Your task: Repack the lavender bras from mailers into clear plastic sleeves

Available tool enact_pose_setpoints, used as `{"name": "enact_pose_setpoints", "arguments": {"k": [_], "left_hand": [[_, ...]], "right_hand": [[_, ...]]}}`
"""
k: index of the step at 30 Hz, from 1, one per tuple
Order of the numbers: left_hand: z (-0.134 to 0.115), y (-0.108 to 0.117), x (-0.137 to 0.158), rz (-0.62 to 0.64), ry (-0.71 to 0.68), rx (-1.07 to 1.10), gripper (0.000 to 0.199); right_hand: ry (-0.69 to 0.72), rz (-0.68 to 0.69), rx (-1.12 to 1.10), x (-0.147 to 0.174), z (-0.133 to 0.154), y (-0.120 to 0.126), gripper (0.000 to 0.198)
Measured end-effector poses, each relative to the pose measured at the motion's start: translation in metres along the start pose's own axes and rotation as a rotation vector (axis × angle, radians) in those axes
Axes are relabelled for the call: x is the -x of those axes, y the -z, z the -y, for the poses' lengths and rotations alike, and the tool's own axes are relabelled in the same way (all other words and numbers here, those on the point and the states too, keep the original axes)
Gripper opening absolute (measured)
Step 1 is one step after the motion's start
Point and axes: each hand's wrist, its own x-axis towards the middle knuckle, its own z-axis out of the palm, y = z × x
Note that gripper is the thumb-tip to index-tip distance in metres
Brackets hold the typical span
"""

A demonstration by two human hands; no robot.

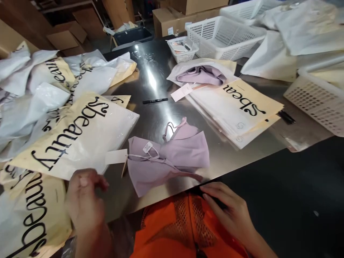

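My left hand point(85, 200) is at the lower edge of a clear-and-cream plastic bag point(80, 129) printed "Sbeauty". Its fingers are loosely bent, slightly blurred, and nothing shows in them. At the table's front edge lies my right hand point(228, 204), its fingers stretched out and apart, close to the orange vest point(172, 225). Between the hands a lilac bra point(166, 154) rests on the metal table, its straps loose. A white hang tag point(116, 156) sticks out at its left, and a small care label point(147, 147) lies on top.
More filled bags point(34, 211) pile up on the left. Flat printed bags point(228, 107) and a bag with lilac fabric point(201, 75) lie at right. A black marker point(155, 101) is mid-table. White baskets point(225, 36) stand at the back right, cartons point(172, 21) behind.
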Motion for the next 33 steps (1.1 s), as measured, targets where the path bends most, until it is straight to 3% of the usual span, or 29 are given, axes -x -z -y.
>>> {"name": "enact_pose_setpoints", "arguments": {"k": [2,5,9,11,13,18,20,23,26,28,31,33], "left_hand": [[0.021,0.026,0.006,-0.077,-0.004,-0.079,0.028],[0.048,0.056,0.023,-0.08,0.028,-0.377,0.031],[0.071,0.074,0.047,-0.025,-0.023,-0.585,0.031],[0.078,0.074,0.054,0.015,-0.082,-0.589,0.03],[0.085,0.069,0.057,0.073,-0.11,-0.559,0.03],[0.108,0.046,0.056,0.158,-0.193,-0.579,0.034],[0.117,0.038,0.055,0.145,-0.259,-0.668,0.035],[0.125,0.029,0.056,0.086,-0.342,-0.786,0.036],[0.128,0.026,0.058,0.025,-0.417,-0.826,0.034],[0.128,0.026,0.058,0.001,-0.437,-0.829,0.032],[0.129,0.024,0.057,-0.022,-0.441,-0.832,0.032],[0.129,0.023,0.057,-0.029,-0.446,-0.826,0.032]], "right_hand": [[0.14,0.013,0.042,-0.02,0.004,0.006,0.031],[0.339,0.079,0.207,-0.059,0.013,0.003,0.02],[0.364,0.286,0.701,-0.093,0.023,-0.025,0.02],[0.353,0.364,0.835,-0.096,0.025,-0.039,0.018],[0.346,0.414,0.821,-0.095,0.027,-0.045,0.014],[0.203,0.499,0.433,-0.109,0.038,-0.027,0.02],[0.134,0.496,0.391,-0.127,0.04,-0.016,0.023],[0.033,0.576,0.551,-0.161,0.035,-0.005,0.026],[0.069,0.679,0.69,-0.198,0.032,-0.009,0.059],[0.159,0.789,0.688,-0.22,0.034,-0.021,0.079],[0.128,1.163,0.667,-0.245,0.039,-0.049,0.064],[0.082,1.277,0.6,-0.251,0.041,-0.067,0.057]]}}
